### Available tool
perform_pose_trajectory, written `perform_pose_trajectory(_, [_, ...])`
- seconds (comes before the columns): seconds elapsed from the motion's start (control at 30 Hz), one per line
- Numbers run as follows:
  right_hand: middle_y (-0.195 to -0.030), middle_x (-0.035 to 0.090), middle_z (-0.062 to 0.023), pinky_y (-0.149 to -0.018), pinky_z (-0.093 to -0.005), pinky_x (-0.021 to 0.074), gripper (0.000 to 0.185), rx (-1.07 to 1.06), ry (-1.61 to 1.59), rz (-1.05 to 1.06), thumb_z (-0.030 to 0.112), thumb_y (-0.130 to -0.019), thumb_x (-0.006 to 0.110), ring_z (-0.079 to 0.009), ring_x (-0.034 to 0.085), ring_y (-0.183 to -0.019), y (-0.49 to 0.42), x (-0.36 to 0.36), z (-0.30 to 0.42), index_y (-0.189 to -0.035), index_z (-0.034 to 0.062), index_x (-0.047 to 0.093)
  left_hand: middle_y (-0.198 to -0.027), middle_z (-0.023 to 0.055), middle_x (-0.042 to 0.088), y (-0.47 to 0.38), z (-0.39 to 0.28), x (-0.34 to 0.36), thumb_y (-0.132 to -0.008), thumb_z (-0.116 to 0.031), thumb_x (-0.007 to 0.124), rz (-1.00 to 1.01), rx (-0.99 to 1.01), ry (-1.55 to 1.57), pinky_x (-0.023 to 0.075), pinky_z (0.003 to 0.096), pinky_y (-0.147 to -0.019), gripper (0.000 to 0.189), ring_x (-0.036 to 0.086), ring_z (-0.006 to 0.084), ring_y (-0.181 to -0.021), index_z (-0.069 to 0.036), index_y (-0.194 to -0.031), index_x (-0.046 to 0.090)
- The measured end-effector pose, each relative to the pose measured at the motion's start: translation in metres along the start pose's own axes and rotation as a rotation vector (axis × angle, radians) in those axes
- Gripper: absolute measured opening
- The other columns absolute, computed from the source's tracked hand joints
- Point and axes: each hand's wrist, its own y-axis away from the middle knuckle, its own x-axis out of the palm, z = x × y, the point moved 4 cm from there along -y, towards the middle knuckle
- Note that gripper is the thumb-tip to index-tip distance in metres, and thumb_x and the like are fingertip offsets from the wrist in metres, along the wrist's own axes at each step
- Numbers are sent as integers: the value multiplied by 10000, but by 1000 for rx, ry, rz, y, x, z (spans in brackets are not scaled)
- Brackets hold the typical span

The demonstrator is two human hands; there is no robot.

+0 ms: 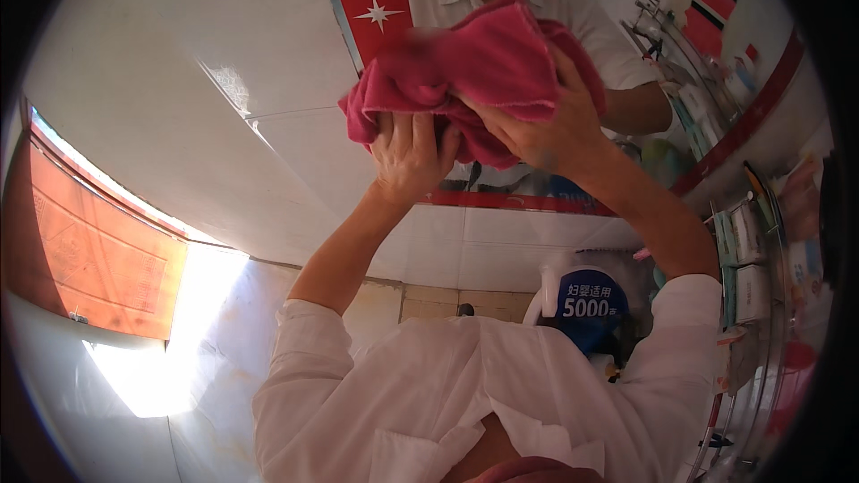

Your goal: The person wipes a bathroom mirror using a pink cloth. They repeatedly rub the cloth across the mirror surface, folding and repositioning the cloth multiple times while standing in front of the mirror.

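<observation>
A crumpled pink towel is bunched up in both hands, in front of a wall mirror with a red border. My left hand grips its lower left part, the fingertips tucked into the folds. On the other side, my right hand holds the towel with its fingers partly covered by the cloth. Whether the towel touches the glass, I cannot tell. Behind it the mirror reflects a white shirt and a forearm.
Below the mirror, to the right, stands a blue-and-white container bearing writing. Along the right wall runs a metal rack with several packages. An orange panelled door is at the far left, with bright light beside it. White tiles cover the wall.
</observation>
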Motion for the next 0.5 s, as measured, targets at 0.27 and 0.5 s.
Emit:
perform_pose_trajectory(0.27, [-1359, 689, -85, -1145, -470, 436, 508, 25, -221, 218, 185, -852, 703, -292, 632, -1274, 103, 48, 79, -1359, 163, 715, -1356, 260, 628, 145, -36, 11, -878, -177, 795, 195, -70, 111, 469, 517, -1061, 564, 617, 455, -1226, 5, -1380, 617])
perform_pose_trajectory(0.5, [-1261, 733, -40, -1040, -501, 477, 423, 224, 27, -117, 111, -898, 721, -297, 680, -1123, -15, -13, -22, -1300, 234, 768, -1295, 251, 629, -47, -3, -3, -875, -201, 752, -150, -96, 65, 538, 480, -892, 542, 633, 444, -1078, 63, -1327, 611])
